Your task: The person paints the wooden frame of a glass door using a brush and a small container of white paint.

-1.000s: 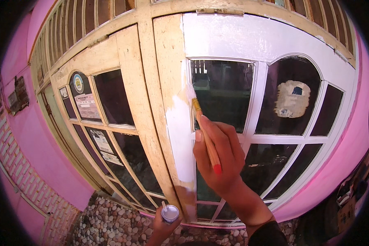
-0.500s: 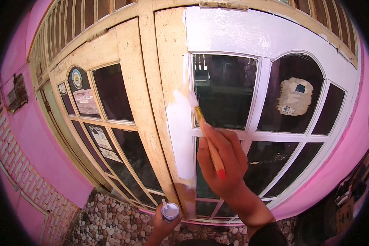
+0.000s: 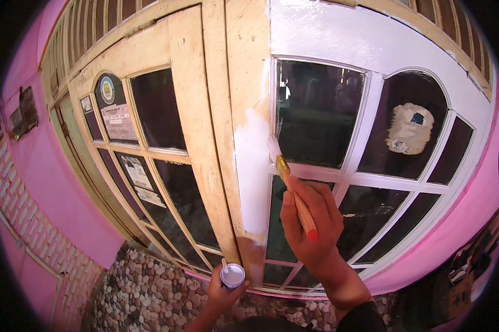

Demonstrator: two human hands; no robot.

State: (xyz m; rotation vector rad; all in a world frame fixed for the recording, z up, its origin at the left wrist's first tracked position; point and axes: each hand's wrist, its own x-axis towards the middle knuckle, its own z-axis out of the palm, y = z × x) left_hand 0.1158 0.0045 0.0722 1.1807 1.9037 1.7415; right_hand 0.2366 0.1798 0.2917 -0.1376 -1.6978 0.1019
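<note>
My right hand [image 3: 316,221] grips a paintbrush [image 3: 297,202] by its wooden, red-tipped handle. White bristles rest against the door's edge strip, beside the upper glass pane. White paint covers most of the right door [image 3: 321,30]; along its inner stile [image 3: 252,182] the white stops at a ragged edge, with bare cream above and a greyish patch low down. Low in the picture, my left hand [image 3: 222,293] is wrapped round a small paint can [image 3: 233,275]. Pale paint fills the can, and a light stick leans at its rim.
The cream left door [image 3: 186,72] stands beside the stile, with papers [image 3: 118,122] on its glass. A torn label [image 3: 410,128] sticks to the right door's arched pane. Pink walls [image 3: 55,193] flank both doors. Pebble-patterned ground [image 3: 150,293] lies below; dark clutter [image 3: 471,265] is at the right.
The brush has moved slightly down along the pane's edge, and the white on the stile reaches a little higher beside the glass. The view has shifted, so the doors appear farther right.
</note>
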